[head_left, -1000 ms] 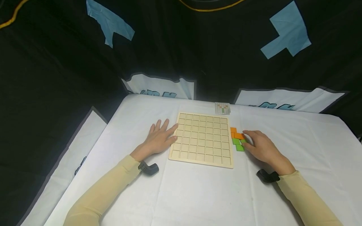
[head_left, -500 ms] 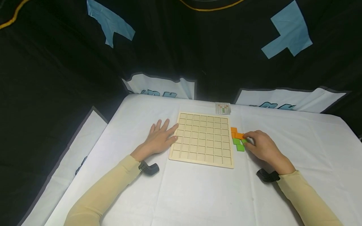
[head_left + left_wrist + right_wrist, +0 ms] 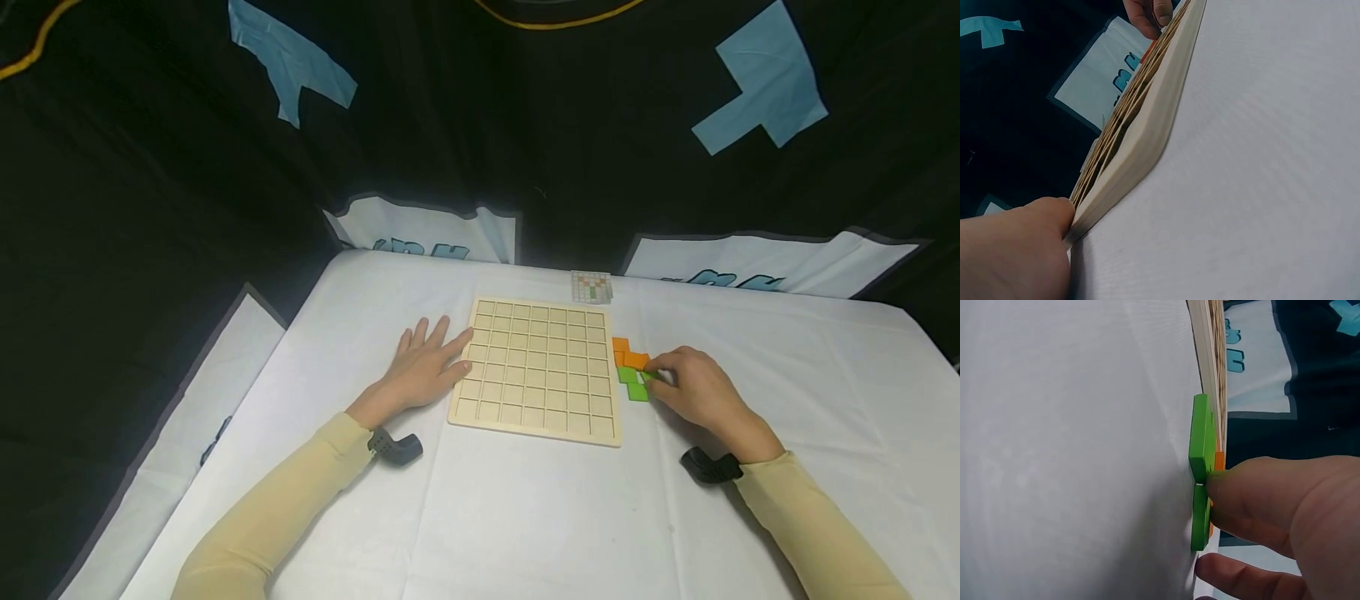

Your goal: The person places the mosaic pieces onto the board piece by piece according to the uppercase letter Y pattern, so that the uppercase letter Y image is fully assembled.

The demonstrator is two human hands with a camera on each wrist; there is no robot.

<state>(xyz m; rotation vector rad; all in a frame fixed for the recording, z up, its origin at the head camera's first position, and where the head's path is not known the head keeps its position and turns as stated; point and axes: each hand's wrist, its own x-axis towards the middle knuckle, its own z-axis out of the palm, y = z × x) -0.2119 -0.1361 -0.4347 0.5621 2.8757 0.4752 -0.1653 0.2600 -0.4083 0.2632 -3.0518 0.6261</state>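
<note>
A square wooden grid board (image 3: pixel 536 375) lies flat on the white table. My left hand (image 3: pixel 422 367) is spread beside it, with the thumb and index finger resting on its left edge. Past the right edge lie flat orange pieces (image 3: pixel 636 361) and flat green pieces (image 3: pixel 637 392). My right hand (image 3: pixel 693 387) has its thumb and index finger pinched at the rightmost green piece (image 3: pixel 649 376), partly hiding it. In the right wrist view, the thumb presses close against the green pieces (image 3: pixel 1200 437), with orange just behind them.
A small clear card with a coloured grid pattern (image 3: pixel 592 287) lies behind the board's far right corner. White cloth covers the table (image 3: pixel 540 517). Black curtains (image 3: pixel 525 133) with blue patches stand around the far and left sides.
My right thumb and index finger have closed in on the rightmost green piece. The nearby orange piece has shifted very slightly right. My left hand and the board stay still.
</note>
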